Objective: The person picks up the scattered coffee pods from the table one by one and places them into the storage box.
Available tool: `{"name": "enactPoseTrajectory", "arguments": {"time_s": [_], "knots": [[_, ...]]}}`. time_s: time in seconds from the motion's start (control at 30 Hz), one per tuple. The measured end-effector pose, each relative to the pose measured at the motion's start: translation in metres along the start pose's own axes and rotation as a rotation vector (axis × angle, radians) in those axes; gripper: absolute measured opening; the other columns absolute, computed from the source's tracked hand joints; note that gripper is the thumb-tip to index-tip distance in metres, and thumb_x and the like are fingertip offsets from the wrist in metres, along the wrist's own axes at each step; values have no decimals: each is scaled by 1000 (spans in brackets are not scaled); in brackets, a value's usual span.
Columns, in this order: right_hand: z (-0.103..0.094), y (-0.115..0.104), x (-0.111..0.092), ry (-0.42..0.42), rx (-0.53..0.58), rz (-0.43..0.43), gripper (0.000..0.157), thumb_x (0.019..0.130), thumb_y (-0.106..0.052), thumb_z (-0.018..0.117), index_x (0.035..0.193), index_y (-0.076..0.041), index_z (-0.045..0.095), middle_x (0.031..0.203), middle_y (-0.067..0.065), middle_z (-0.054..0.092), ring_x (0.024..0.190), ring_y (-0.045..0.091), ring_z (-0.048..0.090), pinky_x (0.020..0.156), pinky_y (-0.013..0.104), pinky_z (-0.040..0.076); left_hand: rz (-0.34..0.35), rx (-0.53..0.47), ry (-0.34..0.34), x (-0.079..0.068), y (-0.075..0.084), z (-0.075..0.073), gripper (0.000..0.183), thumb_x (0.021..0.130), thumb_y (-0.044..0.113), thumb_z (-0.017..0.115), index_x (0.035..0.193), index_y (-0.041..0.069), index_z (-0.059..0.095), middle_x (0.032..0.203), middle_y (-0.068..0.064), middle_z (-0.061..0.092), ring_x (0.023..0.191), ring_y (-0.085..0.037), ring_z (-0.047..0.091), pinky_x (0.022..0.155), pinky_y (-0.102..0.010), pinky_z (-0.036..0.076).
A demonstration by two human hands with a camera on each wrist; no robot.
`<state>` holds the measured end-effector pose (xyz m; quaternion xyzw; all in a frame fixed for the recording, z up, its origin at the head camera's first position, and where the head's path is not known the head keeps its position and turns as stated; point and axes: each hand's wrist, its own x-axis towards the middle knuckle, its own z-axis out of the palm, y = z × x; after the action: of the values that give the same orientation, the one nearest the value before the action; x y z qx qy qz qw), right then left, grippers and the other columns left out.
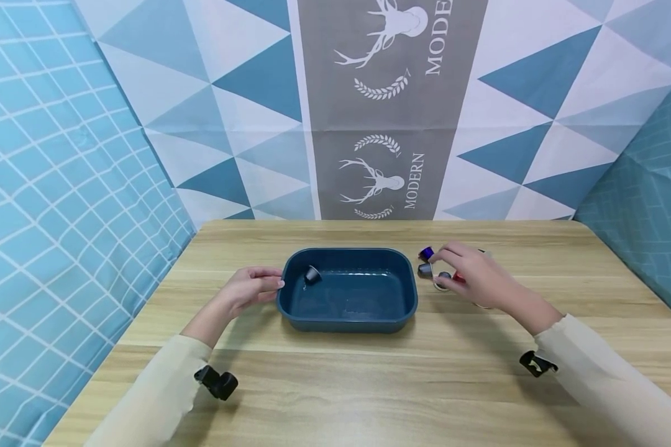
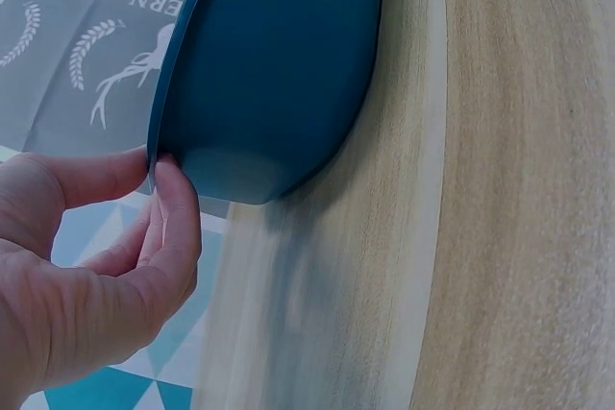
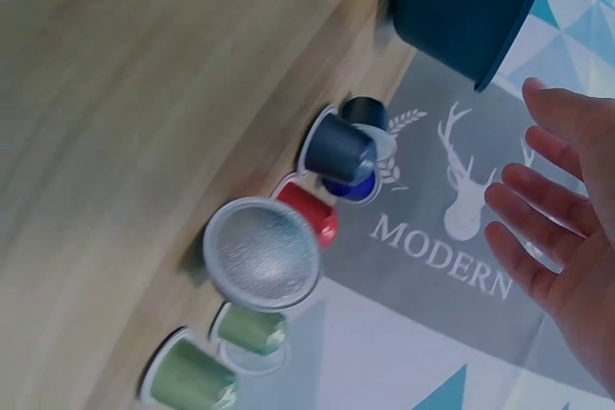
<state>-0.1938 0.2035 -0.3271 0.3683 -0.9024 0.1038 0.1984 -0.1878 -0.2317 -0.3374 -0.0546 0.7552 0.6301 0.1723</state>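
A dark blue rectangular basin (image 1: 346, 325) stands on the table. My left hand (image 1: 253, 289) pinches its rim at the left end, thumb and fingers on either side of the wall (image 2: 279, 55). One dark coffee capsule (image 1: 312, 275) lies inside near that end. To the right of the basin, my right hand (image 1: 472, 273) hovers over a group of coffee capsules, its fingers loosely bent and holding nothing. In the right wrist view the group has a dark blue-grey capsule (image 3: 338, 149), a red capsule (image 3: 309, 210), a silver-lidded capsule (image 3: 261, 253) and green capsules (image 3: 192, 376).
The wooden table (image 1: 335, 385) ends at the back against a patterned cloth (image 1: 369, 112) with deer heads. Blue tile-patterned cloth (image 1: 61, 155) hangs at the left, and a teal cloth (image 1: 643, 186) at the right. Dark camera mounts are on both sleeves.
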Motion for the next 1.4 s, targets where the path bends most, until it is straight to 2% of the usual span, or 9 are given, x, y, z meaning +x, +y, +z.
{"name": "enactPoseTrajectory", "arguments": {"time_s": [0.13, 0.4, 0.6, 0.87, 1.13, 1.4], "knots": [[1, 4, -7, 6, 2, -3, 36, 76, -16, 81, 108, -5, 67, 102, 8, 67, 86, 19, 63, 73, 36, 57, -5, 11, 10, 1, 0, 0, 47, 92, 8, 62, 133, -8, 47, 105, -1, 62, 86, -3, 62, 79, -18, 57], [5, 15, -25, 13, -39, -14, 33, 74, -14, 82, 102, -5, 67, 97, 9, 64, 74, 16, 59, 66, 34, 55, -9, 16, 11, 2, -1, 0, 47, 91, 8, 63, 133, -7, 48, 108, -3, 63, 86, -3, 63, 81, -20, 57], [7, 25, -37, 44, -39, -43, 36, 68, -9, 84, 99, -4, 68, 93, 7, 65, 77, 17, 61, 66, 35, 55, -9, 0, -1, 1, 0, 1, 49, 91, 8, 63, 134, -8, 46, 107, -3, 62, 86, -3, 63, 81, -19, 57], [8, 31, -49, 45, -51, -57, 36, 67, -11, 85, 99, -4, 69, 92, 7, 64, 79, 17, 60, 65, 34, 54, 2, -16, -10, 1, -2, 0, 49, 91, 7, 63, 134, -10, 45, 103, -1, 62, 86, -4, 63, 80, -19, 57], [8, 31, -55, -5, -36, -12, 32, 71, -13, 83, 98, -6, 68, 94, 6, 65, 80, 16, 62, 66, 35, 55, -1, -18, -9, 1, -2, 0, 48, 91, 7, 62, 133, -10, 46, 103, -1, 62, 85, -4, 63, 80, -20, 57], [9, 33, -57, -36, -36, 14, 31, 72, -15, 83, 99, -8, 69, 92, 4, 63, 77, 12, 59, 65, 32, 53, -3, -25, -9, 1, 0, -1, 48, 91, 6, 62, 133, -10, 46, 101, -1, 62, 84, -4, 63, 79, -19, 57]]}}
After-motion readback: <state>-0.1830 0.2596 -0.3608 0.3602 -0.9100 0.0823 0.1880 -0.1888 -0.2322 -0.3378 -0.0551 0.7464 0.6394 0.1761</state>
